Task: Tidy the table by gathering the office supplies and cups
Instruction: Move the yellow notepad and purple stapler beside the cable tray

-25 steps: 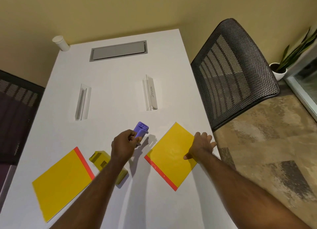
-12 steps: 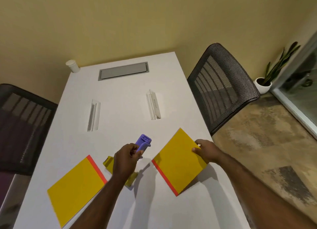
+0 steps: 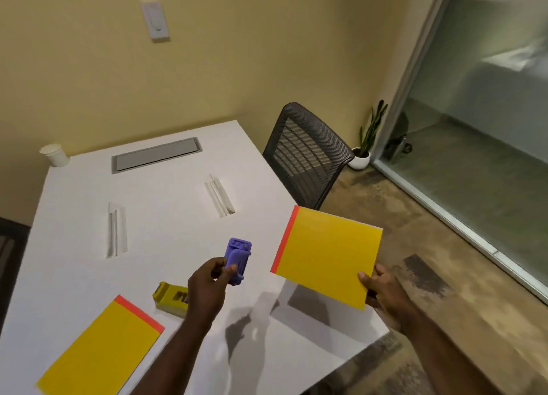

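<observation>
The white surface (image 3: 166,214) looks smooth and matt. The yellow paper pad with red edge (image 3: 329,255) in the right hand (image 3: 382,288) looks matt; the purple plastic stapler (image 3: 238,258) in the left hand (image 3: 207,288) is slightly glossy. The black chair back (image 3: 305,154) beyond the right hand is woven mesh.

White table (image 3: 178,217) with supplies laid on it

A yellow pad with an orange-red edge (image 3: 100,347) is seen lying flat at the near left corner, with a yellow stapler-like block (image 3: 170,298) just beside its far end. Two clear acrylic holders (image 3: 116,230) (image 3: 220,195) are set apart across the middle. A grey cable hatch (image 3: 155,155) is recessed near the far edge, and a white paper cup (image 3: 55,155) is stood at the far left corner.
</observation>
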A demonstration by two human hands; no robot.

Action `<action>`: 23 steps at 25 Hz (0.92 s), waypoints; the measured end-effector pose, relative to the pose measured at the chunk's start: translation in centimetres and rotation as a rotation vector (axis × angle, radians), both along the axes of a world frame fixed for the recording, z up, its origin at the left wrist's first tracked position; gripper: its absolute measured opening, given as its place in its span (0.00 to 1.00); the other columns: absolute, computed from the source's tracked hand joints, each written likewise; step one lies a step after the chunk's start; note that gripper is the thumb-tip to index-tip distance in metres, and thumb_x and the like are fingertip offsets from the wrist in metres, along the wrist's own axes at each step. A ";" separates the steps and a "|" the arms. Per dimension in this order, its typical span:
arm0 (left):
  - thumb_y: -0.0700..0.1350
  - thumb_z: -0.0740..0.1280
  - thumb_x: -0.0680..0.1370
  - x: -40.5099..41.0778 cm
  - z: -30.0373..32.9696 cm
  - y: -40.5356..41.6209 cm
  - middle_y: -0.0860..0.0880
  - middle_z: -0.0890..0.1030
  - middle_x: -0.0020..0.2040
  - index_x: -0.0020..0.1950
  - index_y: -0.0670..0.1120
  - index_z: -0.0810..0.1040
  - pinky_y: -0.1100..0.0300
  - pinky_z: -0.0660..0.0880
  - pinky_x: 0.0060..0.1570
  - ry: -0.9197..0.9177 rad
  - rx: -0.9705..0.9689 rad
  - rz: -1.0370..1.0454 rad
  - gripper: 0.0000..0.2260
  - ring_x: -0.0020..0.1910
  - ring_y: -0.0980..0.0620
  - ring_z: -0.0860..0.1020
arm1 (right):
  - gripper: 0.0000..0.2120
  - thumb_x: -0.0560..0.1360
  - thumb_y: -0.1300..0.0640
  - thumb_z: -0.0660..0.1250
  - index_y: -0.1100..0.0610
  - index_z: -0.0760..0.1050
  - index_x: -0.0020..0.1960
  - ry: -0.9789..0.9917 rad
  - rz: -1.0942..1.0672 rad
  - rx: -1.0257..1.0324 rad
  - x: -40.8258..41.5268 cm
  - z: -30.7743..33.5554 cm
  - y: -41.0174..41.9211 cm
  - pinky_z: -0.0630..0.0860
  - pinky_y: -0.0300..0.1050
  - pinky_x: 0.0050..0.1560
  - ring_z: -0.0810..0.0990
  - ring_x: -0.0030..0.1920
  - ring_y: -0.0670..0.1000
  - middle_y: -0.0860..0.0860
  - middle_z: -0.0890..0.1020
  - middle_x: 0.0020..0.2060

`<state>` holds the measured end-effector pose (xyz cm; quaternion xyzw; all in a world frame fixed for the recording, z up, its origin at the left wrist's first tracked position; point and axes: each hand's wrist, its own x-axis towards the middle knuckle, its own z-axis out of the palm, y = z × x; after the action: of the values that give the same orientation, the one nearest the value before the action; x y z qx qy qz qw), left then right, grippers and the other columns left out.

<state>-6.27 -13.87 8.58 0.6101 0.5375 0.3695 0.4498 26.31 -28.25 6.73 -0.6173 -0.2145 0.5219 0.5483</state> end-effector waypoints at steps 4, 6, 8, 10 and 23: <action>0.43 0.71 0.75 3.4 0.0 -2.4 0.52 0.86 0.37 0.45 0.51 0.82 0.52 0.77 0.46 -0.081 -0.067 -0.084 0.02 0.40 0.52 0.84 | 0.36 0.61 0.44 0.78 0.49 0.69 0.65 0.048 -0.264 0.092 0.7 1.7 -7.4 0.79 0.67 0.47 0.84 0.44 0.56 0.49 0.84 0.53; 0.45 0.71 0.75 5.8 0.1 -3.2 0.51 0.86 0.39 0.45 0.52 0.82 0.51 0.77 0.48 -0.101 -0.074 -0.143 0.02 0.43 0.50 0.84 | 0.25 0.71 0.50 0.72 0.51 0.70 0.66 0.101 -0.409 0.163 1.8 2.4 -10.3 0.81 0.58 0.42 0.85 0.44 0.56 0.50 0.84 0.53; 0.45 0.71 0.75 8.3 0.6 -3.8 0.51 0.86 0.40 0.45 0.51 0.82 0.53 0.77 0.47 -0.128 -0.074 -0.192 0.01 0.44 0.48 0.84 | 0.15 0.79 0.61 0.60 0.52 0.70 0.65 0.165 -0.532 0.214 3.0 2.9 -12.1 0.82 0.49 0.37 0.86 0.45 0.53 0.49 0.86 0.49; 0.45 0.71 0.75 11.4 1.4 -4.4 0.50 0.85 0.41 0.45 0.50 0.82 0.55 0.76 0.46 -0.143 -0.062 -0.245 0.01 0.43 0.49 0.84 | 0.15 0.80 0.64 0.56 0.51 0.71 0.62 0.201 -0.622 0.259 4.7 3.4 -13.5 0.82 0.46 0.35 0.86 0.43 0.51 0.47 0.86 0.46; 0.46 0.73 0.74 37.1 1.4 -11.2 0.47 0.85 0.40 0.49 0.49 0.82 0.47 0.80 0.43 -0.107 -0.062 -0.355 0.05 0.42 0.45 0.84 | 0.18 0.72 0.62 0.69 0.56 0.72 0.62 0.318 -0.793 0.337 24.6 2.9 -21.0 0.82 0.46 0.36 0.86 0.43 0.50 0.49 0.86 0.46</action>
<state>30.83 -25.10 9.98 0.6607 0.4080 0.2993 0.5544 50.93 -49.27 9.63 -0.4659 0.0433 0.3179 0.8246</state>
